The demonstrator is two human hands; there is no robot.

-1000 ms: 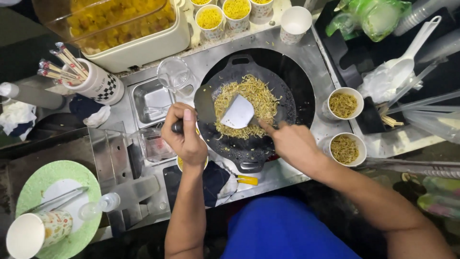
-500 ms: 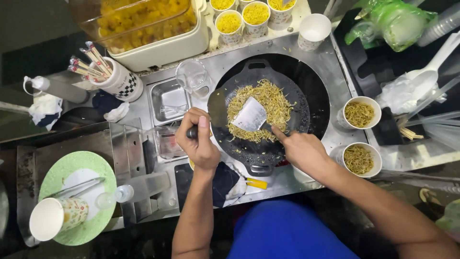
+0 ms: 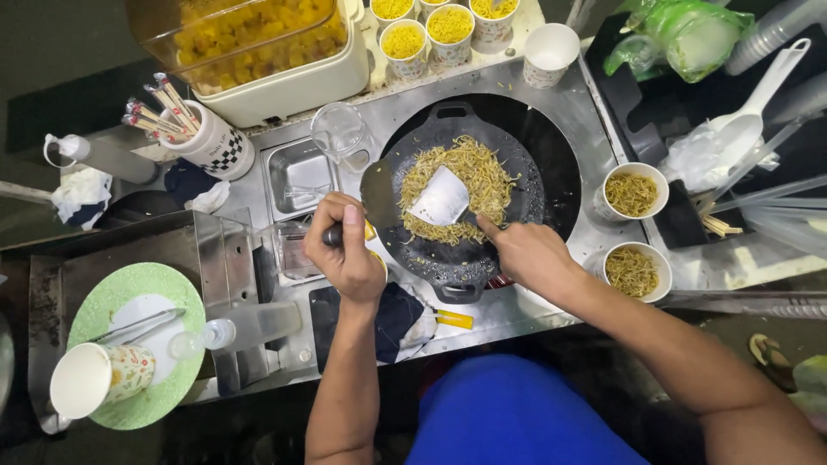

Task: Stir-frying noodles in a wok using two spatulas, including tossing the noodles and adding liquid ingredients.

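Left hand (image 3: 349,250): centre-left of the frame, fingers curled tight around a dark handle that runs to a flat dark blade (image 3: 376,191) at the left rim of the pan; the fist hides most of the handle.
Right hand (image 3: 527,254): just right of centre, fingers closed on the handle of a metal spatula (image 3: 441,198); the grip itself lies under the hand, so how the fingers wrap it cannot be told.
Spatula: its pale blade lies flat on the noodles, tilted toward the upper right.
Pan (image 3: 469,263): black, round, two small loop handles, sunk in a round opening of the steel tabletop (image 3: 564,90) at centre frame.
Noodles (image 3: 482,172): thin yellow-brown strands heaped in the upper half of the pan, touching the spatula blade.
Right of the pan: two paper cups (image 3: 632,191) filled with the same strands, one above the other, close to the right forearm.
Top of the frame: a row of cups with yellow filling (image 3: 403,41), an empty white cup (image 3: 551,52), and a cream tub (image 3: 284,86) under a clear lid.
Upper left: a checkered cup of chopsticks (image 3: 211,142) and a clear glass (image 3: 338,133) just above the left hand.
Lower left: a green plate (image 3: 103,301) carrying a patterned cup (image 3: 99,383) and what looks like tongs.
Below the pan: a dark cloth (image 3: 396,314) beside the left wrist.
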